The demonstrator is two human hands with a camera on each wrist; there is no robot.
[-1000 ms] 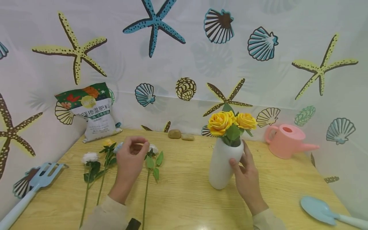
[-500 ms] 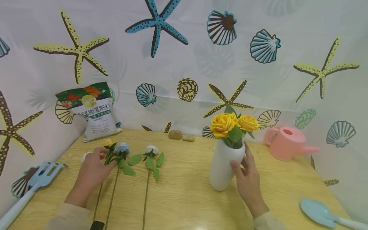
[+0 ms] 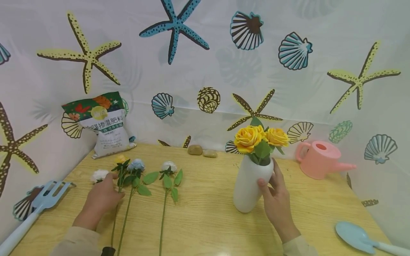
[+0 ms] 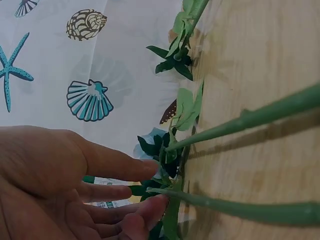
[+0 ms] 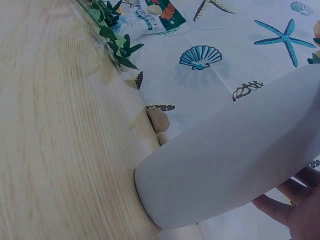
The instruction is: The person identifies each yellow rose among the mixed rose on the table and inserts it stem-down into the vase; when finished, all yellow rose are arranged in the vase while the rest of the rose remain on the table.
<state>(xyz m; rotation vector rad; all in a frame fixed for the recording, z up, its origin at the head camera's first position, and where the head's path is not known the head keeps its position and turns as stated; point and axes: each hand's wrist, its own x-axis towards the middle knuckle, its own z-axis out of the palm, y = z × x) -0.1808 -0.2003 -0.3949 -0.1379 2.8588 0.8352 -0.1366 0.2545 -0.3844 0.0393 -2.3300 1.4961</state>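
Observation:
A white vase point(image 3: 248, 185) with yellow roses point(image 3: 256, 138) stands on the wooden table point(image 3: 205, 220), tilted slightly. My right hand point(image 3: 273, 193) grips its right side, thumb in front and fingers behind. In the right wrist view the vase point(image 5: 225, 165) fills the frame, with my right hand point(image 5: 295, 215) at the corner. My left hand point(image 3: 107, 193) rests on the table over the stems of a white rose point(image 3: 99, 175) and a yellow rose point(image 3: 121, 158). Its relaxed fingertips point(image 4: 150, 205) touch a green stem point(image 4: 240, 210). A blue rose point(image 3: 137, 164) and another white rose point(image 3: 168, 166) lie to the right.
A fertilizer bag point(image 3: 104, 124) leans at the back left. Two pebbles point(image 3: 201, 150) lie by the wall. A pink watering can point(image 3: 320, 158) stands at the right, a blue trowel point(image 3: 355, 233) at the front right, and a blue rake point(image 3: 41, 202) at the left edge.
My left hand let the blue rose down onto the table and moved left to the stems of the white and yellow roses. The right hand stays on the vase.

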